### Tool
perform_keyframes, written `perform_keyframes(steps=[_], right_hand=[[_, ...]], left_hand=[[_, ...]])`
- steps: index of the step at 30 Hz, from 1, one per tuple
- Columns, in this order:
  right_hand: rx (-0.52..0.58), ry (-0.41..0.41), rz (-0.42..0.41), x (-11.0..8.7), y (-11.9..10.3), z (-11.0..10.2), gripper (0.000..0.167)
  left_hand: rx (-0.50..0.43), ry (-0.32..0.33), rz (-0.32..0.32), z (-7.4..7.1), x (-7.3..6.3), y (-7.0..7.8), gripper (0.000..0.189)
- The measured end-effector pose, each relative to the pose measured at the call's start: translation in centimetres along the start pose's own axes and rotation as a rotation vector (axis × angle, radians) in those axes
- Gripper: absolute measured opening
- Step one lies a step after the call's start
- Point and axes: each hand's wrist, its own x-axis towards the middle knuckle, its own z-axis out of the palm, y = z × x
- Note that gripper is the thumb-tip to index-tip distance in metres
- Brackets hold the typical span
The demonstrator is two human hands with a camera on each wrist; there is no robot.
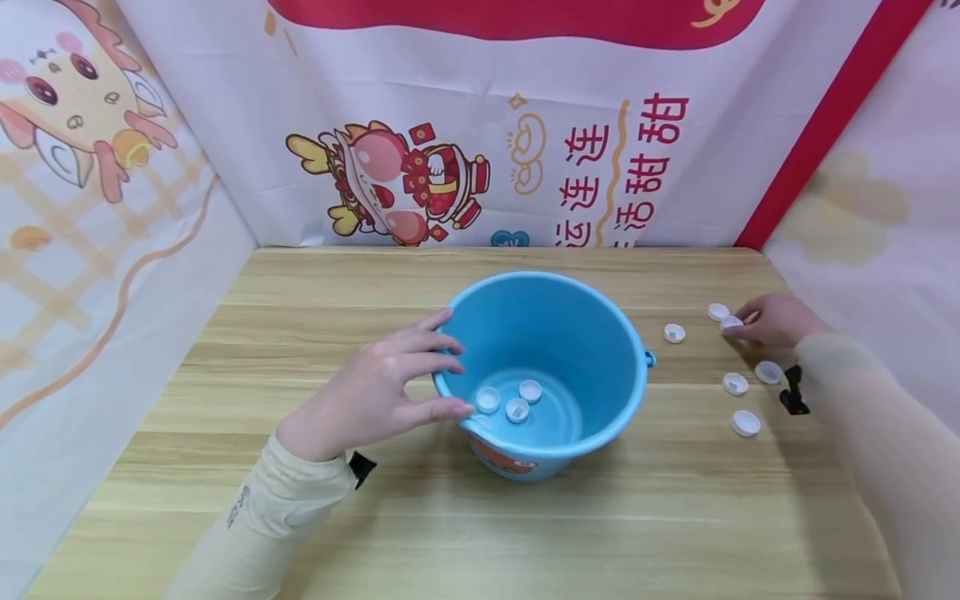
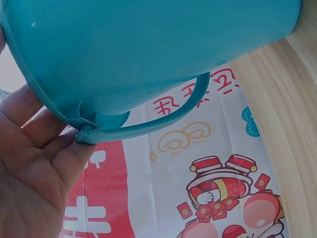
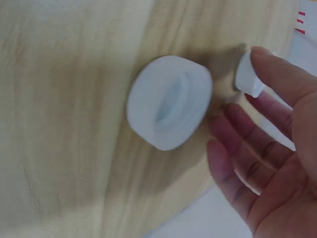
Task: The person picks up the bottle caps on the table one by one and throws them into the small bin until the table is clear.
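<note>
A light blue bucket (image 1: 555, 329) stands upright on the table with several white bottle caps (image 1: 517, 409) on its bottom. My left hand (image 1: 367, 387) holds the bucket's left rim, thumb toward the near side and fingertips over the edge. In the left wrist view the blue handle (image 2: 148, 128) hangs beside the fingers. On the right, my right hand (image 1: 776, 321) pinches a white bottle cap (image 3: 249, 74) between thumb and finger, at or just above the tabletop. Another cap (image 1: 717, 312) lies right beside it.
Loose caps lie around the right hand: one cap (image 1: 674, 333) nearer the bucket, and others (image 1: 736, 384) toward the front, including one (image 1: 746, 423) nearest me. The wooden table (image 1: 337, 283) meets a printed cloth backdrop (image 1: 420, 83) at its back edge; cloth hangs on both sides.
</note>
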Motion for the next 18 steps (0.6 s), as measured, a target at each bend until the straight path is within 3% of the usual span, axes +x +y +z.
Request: perform_keyframes(steps=[5, 8, 13, 18], right_hand=[[-0.021, 0.011, -0.016, -0.2, -0.5, -0.3, 0.057], [-0.064, 0.042, -0.067, -0.6, -1.5, -1.2, 0.053], [-0.124, 0.101, -0.165, -1.3, -4.5, -3.6, 0.048], [-0.147, 0.123, -0.2, -2.4, -8.0, -6.0, 0.046]], left_hand=[[-0.002, -0.001, -0.001, 0.0, -0.1, 0.0, 0.057], [-0.001, 0.001, 0.001, 0.1, 0.0, 0.0, 0.058], [0.0, 0.008, 0.0, 0.1, -0.1, 0.0, 0.058], [0.003, 0.008, -0.001, 0.1, -0.1, 0.1, 0.057]])
